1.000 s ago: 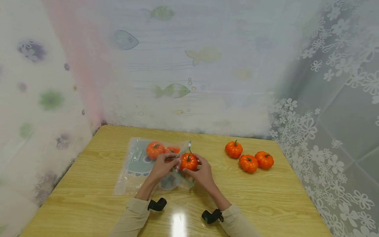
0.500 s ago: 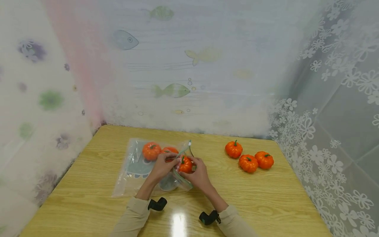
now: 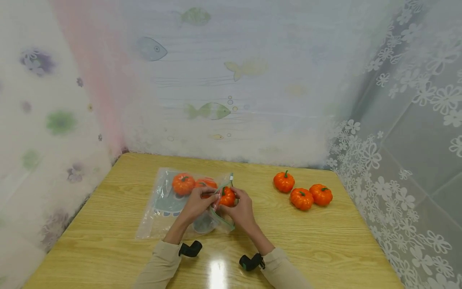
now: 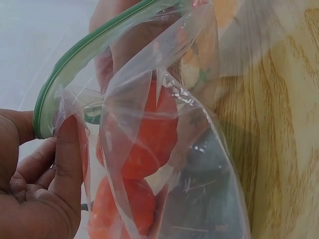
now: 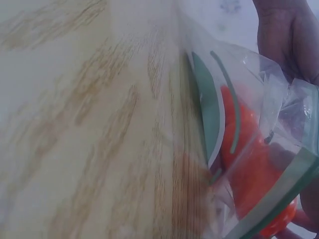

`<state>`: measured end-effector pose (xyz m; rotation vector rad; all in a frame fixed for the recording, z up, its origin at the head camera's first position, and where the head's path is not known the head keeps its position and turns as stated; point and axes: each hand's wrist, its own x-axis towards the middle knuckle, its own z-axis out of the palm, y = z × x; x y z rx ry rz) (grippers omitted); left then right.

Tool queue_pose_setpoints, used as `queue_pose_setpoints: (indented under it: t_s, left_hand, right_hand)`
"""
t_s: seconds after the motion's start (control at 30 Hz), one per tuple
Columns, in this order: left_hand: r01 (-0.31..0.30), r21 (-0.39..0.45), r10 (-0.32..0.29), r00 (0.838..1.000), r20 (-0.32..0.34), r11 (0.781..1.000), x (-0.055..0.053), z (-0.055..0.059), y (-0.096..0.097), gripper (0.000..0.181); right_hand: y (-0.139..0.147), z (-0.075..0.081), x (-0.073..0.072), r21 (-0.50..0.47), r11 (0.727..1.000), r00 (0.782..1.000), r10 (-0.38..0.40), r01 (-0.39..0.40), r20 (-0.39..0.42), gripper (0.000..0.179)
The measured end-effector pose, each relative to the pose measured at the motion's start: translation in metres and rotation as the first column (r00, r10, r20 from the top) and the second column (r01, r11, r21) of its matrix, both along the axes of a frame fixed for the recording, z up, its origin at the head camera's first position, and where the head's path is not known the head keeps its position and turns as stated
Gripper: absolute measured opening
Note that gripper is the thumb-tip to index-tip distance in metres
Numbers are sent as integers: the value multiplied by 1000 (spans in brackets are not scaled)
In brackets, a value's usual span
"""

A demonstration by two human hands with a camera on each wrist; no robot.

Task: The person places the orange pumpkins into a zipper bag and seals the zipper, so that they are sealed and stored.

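A clear zip bag (image 3: 146, 226) with a green seal and printed shapes lies flat on the table in the head view. My left hand (image 3: 195, 206) pinches the bag's edge at its mouth, thumb against fingers; the left wrist view shows this pinch beside the green zip strip (image 4: 75, 55). My right hand (image 3: 242, 208) grips a small orange toy pumpkin (image 3: 227, 197) inside the mouth of the bag. Through the plastic show another orange pumpkin (image 3: 183, 184) and a further pumpkin (image 3: 206, 184), partly hidden by my left hand. In the right wrist view the held pumpkin (image 5: 251, 184) shows through the film.
Three more toy pumpkins stand on the wooden table (image 3: 288, 241) to the right: a rear pumpkin (image 3: 284, 182), a front pumpkin (image 3: 301, 199) and a right-hand pumpkin (image 3: 321, 195). Patterned curtains (image 3: 231, 80) close off the back and both sides.
My right hand has moved left with its pumpkin, from the bag's opening further into it. The pumpkins in the bag have shifted slightly left. My left hand keeps its pinch.
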<state>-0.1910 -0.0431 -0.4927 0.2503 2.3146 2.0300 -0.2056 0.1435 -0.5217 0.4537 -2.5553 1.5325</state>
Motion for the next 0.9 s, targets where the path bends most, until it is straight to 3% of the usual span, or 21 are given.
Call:
queue_pose_setpoints:
  t_s: [0.07,0.2,0.47,0.77,0.9]
  left_hand:
    - [22,25,-22,1000,-1,999,-6,-10,-2,31]
    - [18,40,-18,1000,20,999,-7,-12,-2,30]
    - [27,60,-29,999,42,998,-12,-17,0,32]
    - [-2,12,2,999,37,1000,-12,-16,1,32]
    - [12,10,-12,1000,25,1000,-12,-15,0,32]
  right_hand:
    - [-1,1,-1,0,1000,1000,-11,11,0,67]
    - [-2,1,-4,-3,1000,1000,0,0,16,69]
    - [2,-4,-5,-7,994,993,113,-113,37,73]
    - [-1,-7,-8,-43,989,990,140,-139,29,68]
    - [-1,-7,-9,-46,988,989,147,-146,28,68]
